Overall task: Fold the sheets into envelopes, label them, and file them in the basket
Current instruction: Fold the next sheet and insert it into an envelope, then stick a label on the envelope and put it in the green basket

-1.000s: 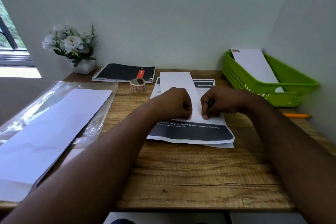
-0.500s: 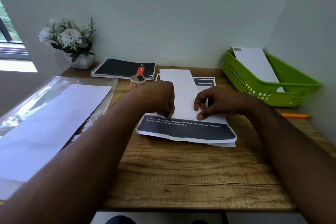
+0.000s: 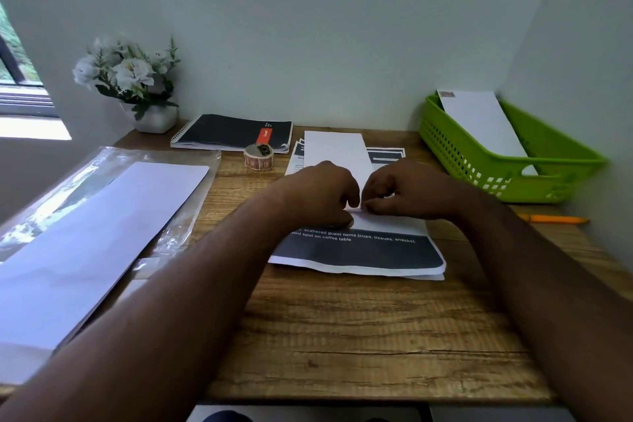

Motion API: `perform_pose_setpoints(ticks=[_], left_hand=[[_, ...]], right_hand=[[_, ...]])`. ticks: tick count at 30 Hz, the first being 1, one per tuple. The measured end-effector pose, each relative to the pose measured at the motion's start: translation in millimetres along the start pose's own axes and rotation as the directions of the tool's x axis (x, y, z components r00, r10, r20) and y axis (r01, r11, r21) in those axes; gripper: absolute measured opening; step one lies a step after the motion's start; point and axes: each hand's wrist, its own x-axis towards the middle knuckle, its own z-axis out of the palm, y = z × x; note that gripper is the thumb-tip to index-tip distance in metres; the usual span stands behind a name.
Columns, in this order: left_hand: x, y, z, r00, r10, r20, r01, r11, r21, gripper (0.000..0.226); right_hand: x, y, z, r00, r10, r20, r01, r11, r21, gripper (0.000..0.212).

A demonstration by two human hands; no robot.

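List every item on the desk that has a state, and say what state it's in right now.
white sheet: folded narrow, lying on printed pages, both hands pinching its near end
left hand: gripping sheet
right hand: gripping sheet
green basket: holds one envelope
notebook: closed
sticker roll: untouched

- My left hand (image 3: 322, 192) and right hand (image 3: 404, 188), fingers curled, pinch the near end of the folded white sheet (image 3: 337, 154) on printed pages (image 3: 359, 253).
- Desk (image 3: 342, 336): sticker roll (image 3: 258, 156), black notebook (image 3: 233, 132), flower pot (image 3: 156, 118), orange pen (image 3: 551, 218).
- Green basket (image 3: 479, 164), right, holds an envelope (image 3: 479, 120).
- Left: white sheets (image 3: 85, 243) on plastic sleeve (image 3: 164, 161).
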Motion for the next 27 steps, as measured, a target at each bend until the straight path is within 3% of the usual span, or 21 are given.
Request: perform_pose_setpoints(ticks=[5, 8, 11, 14, 15, 17, 18, 20, 21, 22, 24, 25, 27], left_hand=[[5, -3, 5, 0.985, -0.036, -0.167, 0.035, 0.999, -0.011, 0.028], [3, -7, -3, 0.925, -0.016, -0.379, -0.021, 0.995, -0.093, 0.026], [0, -12, -10, 0.802, 0.054, -0.595, -0.127, 0.988, -0.082, 0.025], [-2, -13, -16, 0.647, 0.164, -0.744, -0.207, 0.978, 0.036, 0.025], [-3, -14, -20, 0.575, 0.138, -0.806, -0.228, 0.974, 0.005, 0.024], [-8, -20, -31, 0.46, -0.103, -0.882, -0.343, 0.895, -0.283, 0.023], [-13, -24, -38, 0.462, -0.276, -0.843, -0.448, 0.747, -0.491, 0.025], [-23, -29, -48, 0.589, -0.48, -0.65, -0.576, 0.315, -0.755, 0.034], [-26, -32, -51, 0.665, -0.505, -0.55, -0.553, 0.162, -0.817, 0.041], [-26, -38, -51, 0.724, -0.517, -0.458, -0.488, 0.085, -0.869, 0.049], [-27, -46, -51, 0.791, -0.552, -0.264, -0.258, 0.091, -0.962, 0.062], [-27, -50, -51, 0.803, -0.57, -0.175, -0.097, 0.165, -0.982, 0.066], [-28, -62, -51, 0.794, -0.606, -0.058, 0.26, 0.423, -0.868, 0.073]], right_hand=[[2, 4, 5, 0.978, -0.052, -0.203, 0.06, 0.998, 0.031, 0.018], [0, 7, -1, 0.884, -0.085, -0.46, 0.142, 0.986, 0.09, 0.019], [-1, -1, -7, 0.676, -0.19, -0.712, 0.258, 0.966, -0.013, 0.018], [-3, -10, -11, 0.522, -0.259, -0.813, 0.281, 0.952, -0.123, 0.015], [-4, -9, -13, 0.481, -0.241, -0.843, 0.272, 0.955, -0.117, 0.014], [-5, 0, -18, 0.435, -0.117, -0.893, 0.246, 0.969, -0.007, 0.015], [-6, 6, -19, 0.42, -0.033, -0.907, 0.234, 0.97, 0.073, 0.016], [-5, 15, -17, 0.399, 0.075, -0.914, 0.167, 0.974, 0.153, 0.024], [-2, 21, -14, 0.408, 0.1, -0.907, 0.097, 0.984, 0.152, 0.03], [-1, 24, -12, 0.428, 0.121, -0.895, 0.013, 0.99, 0.14, 0.038], [4, 28, -6, 0.485, 0.145, -0.863, -0.134, 0.987, 0.091, 0.053], [6, 31, -4, 0.533, 0.15, -0.833, -0.159, 0.984, 0.075, 0.057], [8, 34, 0, 0.704, 0.204, -0.681, -0.146, 0.979, 0.143, 0.057]])
